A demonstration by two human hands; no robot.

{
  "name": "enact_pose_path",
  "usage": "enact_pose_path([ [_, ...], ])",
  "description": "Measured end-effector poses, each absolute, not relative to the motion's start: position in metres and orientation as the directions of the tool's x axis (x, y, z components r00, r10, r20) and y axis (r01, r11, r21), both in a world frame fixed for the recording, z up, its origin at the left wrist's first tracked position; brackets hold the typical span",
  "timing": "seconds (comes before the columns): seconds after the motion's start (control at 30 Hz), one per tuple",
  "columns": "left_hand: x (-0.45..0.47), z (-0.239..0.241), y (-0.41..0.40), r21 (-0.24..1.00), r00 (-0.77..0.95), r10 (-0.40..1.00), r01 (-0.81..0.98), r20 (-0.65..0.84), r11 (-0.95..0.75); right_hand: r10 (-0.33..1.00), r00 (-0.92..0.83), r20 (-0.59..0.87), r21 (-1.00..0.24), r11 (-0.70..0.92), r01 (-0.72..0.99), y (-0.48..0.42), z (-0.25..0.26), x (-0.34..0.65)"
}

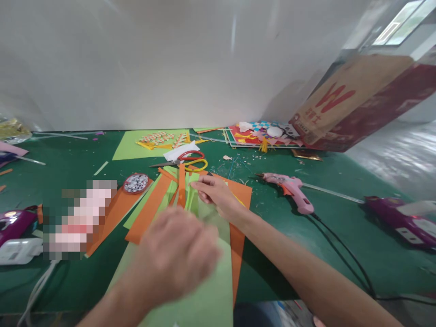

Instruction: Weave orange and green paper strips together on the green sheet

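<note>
My right hand point(215, 194) pinches a light green paper strip point(191, 196) between thumb and fingertips, above a pile of cut paper. My left hand point(182, 254) is raised in front of the pile, nearer to me, smeared by motion, its fingers hard to make out. An orange strip point(182, 184) and a wide orange paper piece point(150, 211) lie just left of my right hand. Beneath both hands spreads a large light green sheet point(204, 290), with an orange sheet point(238, 245) under its right side. Scissors point(194, 160) with one red and one yellow handle lie beyond the strips.
A pink glue gun point(291, 188) lies at right, its cord running toward me. Purple devices point(402, 218) sit farther right. A round case of pins point(135, 183) is at left, near a blurred-out pink object point(83, 218). A paper bag point(361, 100) leans behind.
</note>
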State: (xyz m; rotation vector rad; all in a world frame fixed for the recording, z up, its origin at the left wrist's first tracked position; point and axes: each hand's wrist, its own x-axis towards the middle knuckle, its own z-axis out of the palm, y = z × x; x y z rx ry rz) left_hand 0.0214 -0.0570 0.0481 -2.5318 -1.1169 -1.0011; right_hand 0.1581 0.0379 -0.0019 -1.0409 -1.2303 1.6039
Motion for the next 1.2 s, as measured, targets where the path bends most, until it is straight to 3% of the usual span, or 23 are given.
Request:
enact_pose_path([
  [0.13,0.02,0.052,-0.008,0.184,0.29,0.883,0.908,0.37,-0.376,0.955,-0.273,-0.119,-0.974,-0.166,-0.157,0.04,-0.004,0.158],
  [0.2,0.021,0.043,0.012,0.263,0.194,0.943,0.927,0.271,-0.266,0.962,-0.243,-0.126,-0.972,-0.169,-0.165,0.041,-0.005,0.158],
  [0.33,0.021,0.016,0.023,0.459,0.177,0.955,0.846,0.238,-0.271,0.974,-0.191,-0.12,-0.971,-0.155,-0.181,0.039,-0.006,0.157],
  [0.43,0.019,0.001,0.021,0.597,0.261,0.934,0.718,0.246,-0.358,0.977,-0.175,-0.119,-0.971,-0.151,-0.184,0.038,-0.006,0.157],
  [0.73,0.017,-0.003,0.027,0.735,0.3,0.912,0.545,0.279,-0.404,0.95,-0.249,-0.189,-0.934,-0.252,-0.253,0.037,-0.006,0.16],
  [1.0,0.02,0.0,0.024,0.91,0.231,0.961,0.346,0.153,-0.228,0.918,-0.373,-0.133,-0.913,-0.259,-0.314,0.04,-0.004,0.164],
  [1.2,0.021,0.004,0.022,0.967,0.311,0.946,0.198,0.092,-0.159,0.908,-0.389,-0.158,-0.908,-0.288,-0.303,0.04,-0.001,0.165],
])
